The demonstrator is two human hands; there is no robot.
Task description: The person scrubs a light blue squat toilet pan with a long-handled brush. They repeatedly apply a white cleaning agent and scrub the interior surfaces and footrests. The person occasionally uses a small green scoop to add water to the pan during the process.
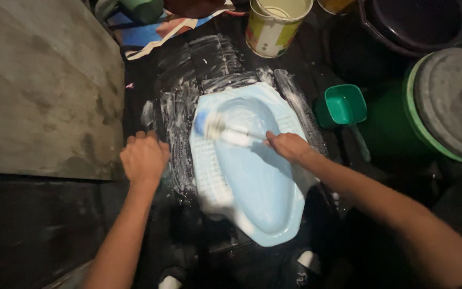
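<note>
A light blue squat toilet pan (266, 187) is set in the dark wet floor, with white foam smeared on its rim and the floor around it. My right hand (289, 146) grips the handle of a brush (217, 128) whose blurred white and blue head lies over the pan's left upper edge. My left hand (144, 159) rests as a loose fist on the foamy floor just left of the pan, holding nothing that I can see.
A grey concrete wall (44, 85) stands at the left. A green scoop (345, 106), a green lidded drum (445, 104), a dark basin (413, 24) and a yellow-white tin (274, 27) crowd the back and right. Coloured cloth (151, 32) lies at the back.
</note>
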